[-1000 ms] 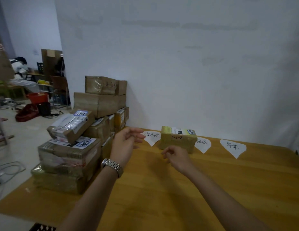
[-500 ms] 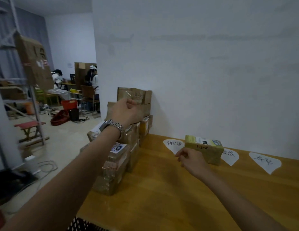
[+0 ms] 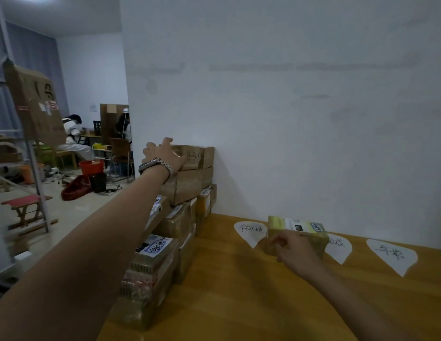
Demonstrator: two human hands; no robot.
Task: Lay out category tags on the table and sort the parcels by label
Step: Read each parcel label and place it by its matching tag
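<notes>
A stack of brown taped parcels point(image 3: 180, 222) stands at the left end of the wooden table point(image 3: 239, 303). My left hand point(image 3: 163, 153), with a watch on the wrist, reaches out and closes over the near end of the top parcel point(image 3: 202, 156). Three white leaf-shaped paper tags with handwriting lie along the wall: a left tag point(image 3: 250, 231), a middle tag point(image 3: 338, 247) and a right tag point(image 3: 391, 254). A yellow-green parcel point(image 3: 298, 226) sits between the left and middle tags. My right hand point(image 3: 295, 252) hovers just in front of it, fingers loosely curled, holding nothing.
A white wall point(image 3: 288, 119) runs right behind the table. Left of the table the floor holds a red stool point(image 3: 25, 205), a red bucket point(image 3: 91, 167), a metal rack point(image 3: 30, 156) with cardboard, chairs, and two seated people in the far room.
My left hand has risen from the table's middle to the top parcel of the stack. My right hand stays by the yellow-green parcel. My view has turned left.
</notes>
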